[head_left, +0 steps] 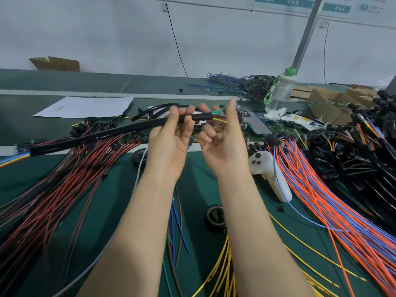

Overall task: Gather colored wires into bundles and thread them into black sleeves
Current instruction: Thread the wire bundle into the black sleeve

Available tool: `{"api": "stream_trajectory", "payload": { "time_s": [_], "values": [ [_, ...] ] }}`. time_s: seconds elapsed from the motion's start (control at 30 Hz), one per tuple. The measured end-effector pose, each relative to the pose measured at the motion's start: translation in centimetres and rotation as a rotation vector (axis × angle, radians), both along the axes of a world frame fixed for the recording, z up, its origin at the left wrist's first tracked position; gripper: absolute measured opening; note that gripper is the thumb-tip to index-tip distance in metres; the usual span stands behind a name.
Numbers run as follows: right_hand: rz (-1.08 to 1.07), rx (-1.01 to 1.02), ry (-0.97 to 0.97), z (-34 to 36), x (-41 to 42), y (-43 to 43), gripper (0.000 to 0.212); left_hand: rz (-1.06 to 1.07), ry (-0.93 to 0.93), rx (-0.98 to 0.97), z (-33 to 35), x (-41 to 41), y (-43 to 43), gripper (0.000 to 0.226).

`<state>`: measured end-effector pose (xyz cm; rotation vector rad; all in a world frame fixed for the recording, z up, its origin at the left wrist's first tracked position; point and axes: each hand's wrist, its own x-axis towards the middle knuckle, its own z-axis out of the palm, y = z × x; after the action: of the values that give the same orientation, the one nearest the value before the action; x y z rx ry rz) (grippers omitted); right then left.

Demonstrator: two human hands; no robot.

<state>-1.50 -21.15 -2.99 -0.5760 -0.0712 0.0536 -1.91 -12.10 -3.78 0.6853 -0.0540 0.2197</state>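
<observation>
Black sleeve [107, 133] is held up above the green table [111, 211], in front of the person. Its right-hand end is partly hidden by the left hand [169, 142], whose thumb and curled fingers grip it just short of that end. Coloured wires [219, 114], green and yellow, poke out of the mouth there and vanish behind the right hand [222, 144]. That hand has its forefinger straight up and the other fingers curled in, but whether they pinch the wires I cannot tell. At the sleeve's far-left end, blue and yellow strands run off the picture's edge.

A clear water bottle [280, 91] with a green cap stands at the back right; what is in it is hard to make out. The cardboard boxes [321, 99] beside it are open, their contents unreadable from here.

The sleeve's long axis runs from low left to upper right, its mouth pointing right.

Red wires [64, 179] lie fanned beneath it. Orange and blue wires [321, 200] spread on the right, and yellow wires [222, 271] are cut off at the bottom. A tape roll [214, 215] sits half behind the right forearm. A white controller [270, 170] lies just right of that wrist, and a phone [257, 125] lies beyond the right hand. A paper sheet [85, 107] lies at the back left.
</observation>
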Motion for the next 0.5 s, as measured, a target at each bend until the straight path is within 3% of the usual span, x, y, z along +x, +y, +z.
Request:
{"api": "stream_trajectory", "payload": {
  "time_s": [0.17, 0.3, 0.5],
  "values": [
    [-0.099, 0.15, 0.029, 0.1, 0.3, -1.3, 0.034, -0.029, 0.02, 0.092, -0.2, -0.2, -0.5, 0.025],
    [-0.191, 0.047, 0.049, -0.1, 0.5, -1.1, 0.03, -0.076, 0.013, 0.161, -0.7, -0.2, -1.4, 0.025],
    [-0.117, -0.045, 0.098, -1.0, 0.6, -0.8, 0.026, -0.086, 0.033, 0.176, -0.8, -0.3, -1.8, 0.03]
  ]
}}
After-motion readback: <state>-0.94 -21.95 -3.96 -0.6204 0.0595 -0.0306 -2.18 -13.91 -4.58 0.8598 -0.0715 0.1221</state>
